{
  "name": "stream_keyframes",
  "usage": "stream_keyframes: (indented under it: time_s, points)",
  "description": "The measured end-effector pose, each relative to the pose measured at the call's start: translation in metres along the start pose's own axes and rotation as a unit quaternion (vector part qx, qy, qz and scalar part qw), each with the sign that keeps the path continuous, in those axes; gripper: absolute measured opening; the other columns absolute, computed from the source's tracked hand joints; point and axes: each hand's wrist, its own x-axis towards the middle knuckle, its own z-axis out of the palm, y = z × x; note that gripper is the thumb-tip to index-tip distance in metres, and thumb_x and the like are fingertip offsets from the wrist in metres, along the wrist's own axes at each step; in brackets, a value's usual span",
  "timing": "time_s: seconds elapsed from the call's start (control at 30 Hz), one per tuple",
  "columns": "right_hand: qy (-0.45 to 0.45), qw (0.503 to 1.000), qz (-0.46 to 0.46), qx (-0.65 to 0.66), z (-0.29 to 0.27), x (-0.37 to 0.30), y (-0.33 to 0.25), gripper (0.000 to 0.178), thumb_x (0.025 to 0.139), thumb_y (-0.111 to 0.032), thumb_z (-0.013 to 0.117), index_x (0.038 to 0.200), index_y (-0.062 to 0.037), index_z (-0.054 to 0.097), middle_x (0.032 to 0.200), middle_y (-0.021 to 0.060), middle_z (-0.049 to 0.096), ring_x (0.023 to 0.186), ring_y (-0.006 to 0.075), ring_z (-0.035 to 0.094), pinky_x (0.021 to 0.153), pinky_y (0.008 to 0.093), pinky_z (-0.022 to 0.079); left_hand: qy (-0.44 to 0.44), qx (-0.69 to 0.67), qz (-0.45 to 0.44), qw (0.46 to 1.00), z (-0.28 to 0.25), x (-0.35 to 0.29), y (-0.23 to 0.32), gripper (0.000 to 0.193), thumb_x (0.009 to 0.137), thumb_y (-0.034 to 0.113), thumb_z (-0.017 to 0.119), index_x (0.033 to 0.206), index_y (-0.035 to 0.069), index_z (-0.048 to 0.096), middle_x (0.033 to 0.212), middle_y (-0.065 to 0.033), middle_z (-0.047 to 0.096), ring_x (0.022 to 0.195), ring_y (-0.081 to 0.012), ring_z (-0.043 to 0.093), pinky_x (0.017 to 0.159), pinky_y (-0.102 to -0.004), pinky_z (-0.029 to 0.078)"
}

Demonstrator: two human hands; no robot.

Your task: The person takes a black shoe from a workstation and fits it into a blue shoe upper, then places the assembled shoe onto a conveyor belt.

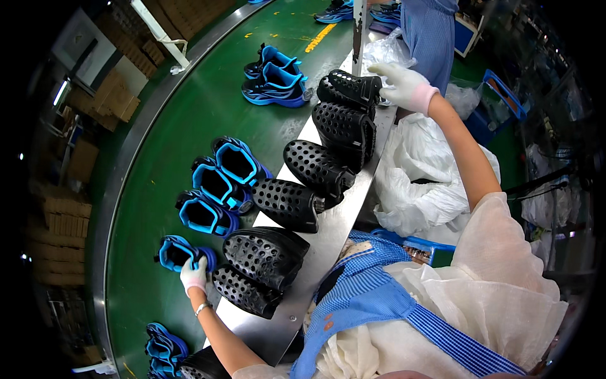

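**Left hand (194,278) at a shoe (174,251), right hand (404,86) by a form (355,90)**

The shoe, black with blue trim, stood on the green belt (148,164) at the left, its opening facing up. The left hand, in a white glove, met it at its near right edge. Its fingers lay over the collar there; whether they gripped it or merely touched it, I could not tell.

The right hand, also gloved, was stretched to the far end of the bench (334,249). Its fingers were extended and parted from the thumb, beside the right end of the far black form; contact was unclear.

More black forms, pierced with round holes, ran in a slanting row along the metal bench between the hands, toes toward the belt. The near forms (265,256) sat just right of the left hand.

On the belt, a trio of shoes (218,183) stood just beyond the touched one, and a far pair (275,79) stood near the bench. Other shoes (164,350) were at the near left.

Crumpled white plastic (416,170) lay right of the bench. A person in blue (429,38) stood at the far right, by a metal post (358,38).
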Motion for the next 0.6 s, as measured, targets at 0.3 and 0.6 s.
stream_keyframes:
  time_s: [0.3,0.6]
  points:
    - [0.076,0.997,0.011,-0.028,0.024,0.005,-0.001,0.031,0.081,-0.008,0.048,0.110,-0.0096,0.059,0.101,0.0142,0.062,0.096,0.0321,0.059,0.084,0.0405,0.047,0.029,0.103,-0.084,0.991,-0.070,-0.048,0.012,0.047,0.076,0.036,0.068,0.115,0.010,0.063,0.116,-0.0162,0.058,0.104,-0.0345,0.058,0.091,-0.0420,0.044]
    - [0.240,0.931,-0.235,0.144,-0.002,0.013,-0.161,0.032,0.074,-0.003,0.056,0.104,-0.0072,0.064,0.093,0.0115,0.066,0.075,0.0261,0.066,0.069,0.0334,0.054,-0.034,-0.373,0.073,0.924,-0.111,-0.071,0.154,0.058,0.089,0.034,0.060,0.134,0.002,0.045,0.131,-0.0153,0.048,0.095,-0.0238,0.060,0.082,-0.0362,0.051]
